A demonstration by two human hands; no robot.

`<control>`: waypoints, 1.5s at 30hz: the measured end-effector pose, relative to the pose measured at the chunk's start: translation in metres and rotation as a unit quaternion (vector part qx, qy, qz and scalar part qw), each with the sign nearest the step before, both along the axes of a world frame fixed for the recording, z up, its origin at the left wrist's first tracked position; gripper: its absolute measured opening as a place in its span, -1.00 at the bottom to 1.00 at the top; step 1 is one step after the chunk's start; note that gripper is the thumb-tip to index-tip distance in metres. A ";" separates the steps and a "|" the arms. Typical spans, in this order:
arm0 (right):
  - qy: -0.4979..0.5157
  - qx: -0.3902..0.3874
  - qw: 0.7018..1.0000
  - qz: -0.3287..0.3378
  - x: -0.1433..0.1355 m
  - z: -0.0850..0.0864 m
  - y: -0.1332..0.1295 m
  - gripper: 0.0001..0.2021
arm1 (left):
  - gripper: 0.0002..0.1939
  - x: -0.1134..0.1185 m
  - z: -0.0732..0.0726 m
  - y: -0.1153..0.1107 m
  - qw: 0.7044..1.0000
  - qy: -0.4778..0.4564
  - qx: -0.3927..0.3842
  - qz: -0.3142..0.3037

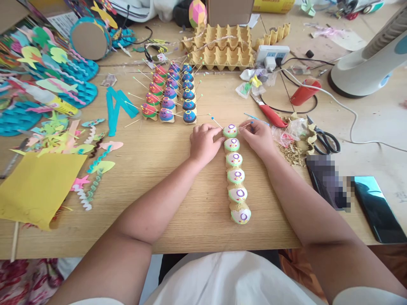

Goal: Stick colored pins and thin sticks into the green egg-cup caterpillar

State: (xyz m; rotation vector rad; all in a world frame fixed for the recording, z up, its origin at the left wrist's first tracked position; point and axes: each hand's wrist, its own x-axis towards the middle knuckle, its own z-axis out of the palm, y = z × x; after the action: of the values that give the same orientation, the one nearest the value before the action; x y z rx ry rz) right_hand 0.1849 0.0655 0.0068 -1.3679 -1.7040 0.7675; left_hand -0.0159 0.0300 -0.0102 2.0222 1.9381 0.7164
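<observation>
A strip of egg-carton cups (236, 175) runs lengthwise in front of me, painted white with green rims, purple rings and small coloured dots. My left hand (205, 142) steadies its far end, thumb and fingers against the left side of the far cup. A thin stick with a blue tip (217, 123) sticks out up and left from that cup. On the other side, my right hand (258, 137) pinches a second blue-tipped stick (247, 124) at the cup's right edge. Its inner end is too small to make out.
Finished-looking red, purple and blue egg-carton strips (167, 93) with sticks stand beyond. Behind them lie bare egg trays (222, 55). Paper cutouts (92, 148) and yellow foam sheet (41, 182) are left; scissors (326, 140), phones (378, 207) and a power strip (273, 55) right.
</observation>
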 end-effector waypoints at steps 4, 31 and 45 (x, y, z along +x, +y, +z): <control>0.012 -0.007 1.000 -0.012 -0.001 -0.002 0.002 -0.96 | -0.69 0.000 0.001 0.000 1.000 -0.002 -0.002 0.002; 0.256 -0.083 0.956 -0.119 0.001 0.001 0.000 -0.77 | -0.67 0.000 0.000 -0.001 0.999 -0.041 0.011 0.007; -0.403 -0.091 0.902 0.123 0.015 0.095 -0.042 -0.65 | -0.77 -0.001 -0.002 0.002 0.991 -0.114 0.044 0.054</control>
State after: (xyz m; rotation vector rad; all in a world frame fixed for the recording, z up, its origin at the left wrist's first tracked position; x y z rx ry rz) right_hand 0.1995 0.0235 0.1020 -1.7667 -2.5348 0.5228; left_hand -0.0169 0.0315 -0.0125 1.8033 1.9226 1.0280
